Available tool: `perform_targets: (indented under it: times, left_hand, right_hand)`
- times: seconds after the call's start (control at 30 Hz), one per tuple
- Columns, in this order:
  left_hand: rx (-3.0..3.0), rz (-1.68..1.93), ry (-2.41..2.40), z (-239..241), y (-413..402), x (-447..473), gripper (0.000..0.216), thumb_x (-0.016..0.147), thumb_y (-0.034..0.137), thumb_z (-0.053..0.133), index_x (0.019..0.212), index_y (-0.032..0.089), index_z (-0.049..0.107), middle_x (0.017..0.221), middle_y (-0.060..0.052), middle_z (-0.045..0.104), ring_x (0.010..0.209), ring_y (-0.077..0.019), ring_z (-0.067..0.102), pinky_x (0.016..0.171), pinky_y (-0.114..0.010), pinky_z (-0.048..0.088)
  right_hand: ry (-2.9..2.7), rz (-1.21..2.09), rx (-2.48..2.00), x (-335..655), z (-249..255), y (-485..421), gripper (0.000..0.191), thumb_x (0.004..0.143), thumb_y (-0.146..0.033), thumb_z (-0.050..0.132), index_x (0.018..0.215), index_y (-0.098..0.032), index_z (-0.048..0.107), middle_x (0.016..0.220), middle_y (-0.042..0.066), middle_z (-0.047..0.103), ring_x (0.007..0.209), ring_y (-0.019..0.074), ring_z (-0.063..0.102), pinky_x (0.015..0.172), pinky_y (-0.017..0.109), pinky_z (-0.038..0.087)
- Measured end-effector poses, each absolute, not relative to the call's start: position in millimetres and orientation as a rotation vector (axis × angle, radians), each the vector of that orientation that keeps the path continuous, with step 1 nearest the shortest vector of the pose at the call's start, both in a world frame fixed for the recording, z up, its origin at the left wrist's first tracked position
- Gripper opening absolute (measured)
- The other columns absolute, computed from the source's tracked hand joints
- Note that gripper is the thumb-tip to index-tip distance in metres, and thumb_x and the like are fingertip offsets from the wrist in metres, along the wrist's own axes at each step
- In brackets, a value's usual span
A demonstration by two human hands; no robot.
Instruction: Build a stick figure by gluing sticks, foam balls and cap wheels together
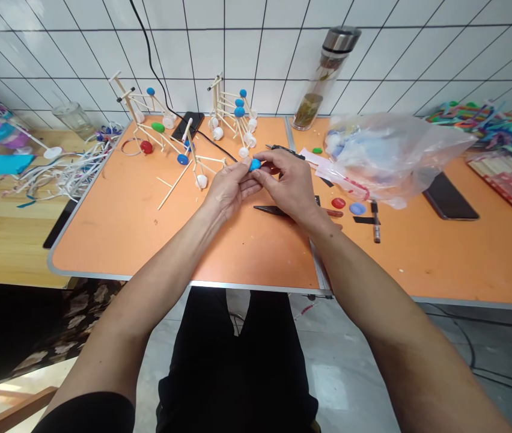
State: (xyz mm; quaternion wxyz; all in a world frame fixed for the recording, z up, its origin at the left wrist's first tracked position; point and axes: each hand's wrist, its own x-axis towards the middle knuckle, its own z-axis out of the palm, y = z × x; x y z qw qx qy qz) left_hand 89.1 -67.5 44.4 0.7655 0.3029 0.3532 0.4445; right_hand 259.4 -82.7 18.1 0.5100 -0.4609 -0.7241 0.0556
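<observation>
A blue bottle cap (255, 164) is pinched between the fingertips of my left hand (231, 187) and my right hand (292, 179), above the orange table. Just left of my hands stands a small frame of wooden sticks (195, 157) with a white cap at its foot. Dark scissors or pliers (270, 210) lie partly hidden under my right hand. Beyond my fingers stand stick models with caps as wheels, one at the back middle (229, 105) and one at the back left (135, 117).
A clear plastic bag (386, 150), a red cap (338, 203), a blue cap (357, 208), a pen (375, 222) and a phone (451, 195) lie on the right. A tall glass bottle (326, 78) stands against the tiled wall. A black cable (150, 54) runs down between the models.
</observation>
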Motion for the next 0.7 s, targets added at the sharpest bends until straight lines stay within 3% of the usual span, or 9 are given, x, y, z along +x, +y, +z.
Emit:
perform_targets:
  times: [0.27, 0.5, 0.7]
  left_hand:
    - [0.657, 0.980, 0.759, 45.1, -69.1, 88.0, 0.014, 0.110, 0.023, 0.080, 0.097, 0.019, 0.081, 0.109, -0.007, 0.094, 0.119, -0.0184, 0.090, 0.127, -0.038, 0.060]
    - [0.583, 0.957, 0.747, 45.3, -68.5, 89.3, 0.030, 0.111, 0.048, 0.082, 0.111, 0.018, 0.084, 0.120, -0.013, 0.093, 0.133, -0.0261, 0.087, 0.127, -0.040, 0.063]
    - [0.532, 0.966, 0.747, 47.5, -68.8, 88.6, 0.018, 0.112, 0.035, 0.081, 0.114, 0.017, 0.084, 0.118, -0.012, 0.093, 0.132, -0.0244, 0.087, 0.127, -0.038, 0.063]
  right_hand:
    - [-1.695, 0.200, -1.063, 256.8, 22.8, -84.7, 0.037, 0.109, -0.061, 0.078, 0.124, -0.029, 0.088, 0.126, 0.009, 0.090, 0.113, 0.0294, 0.084, 0.105, 0.050, 0.070]
    - [-1.701, 0.196, -1.078, 257.4, 21.2, -83.5, 0.035, 0.109, -0.058, 0.077, 0.127, -0.030, 0.088, 0.126, 0.008, 0.089, 0.113, 0.0291, 0.084, 0.104, 0.049, 0.071]
    - [-1.755, 0.210, -1.048, 260.2, 18.6, -81.9, 0.038, 0.108, -0.057, 0.078, 0.133, -0.029, 0.086, 0.130, 0.009, 0.088, 0.108, 0.0291, 0.083, 0.097, 0.048, 0.071]
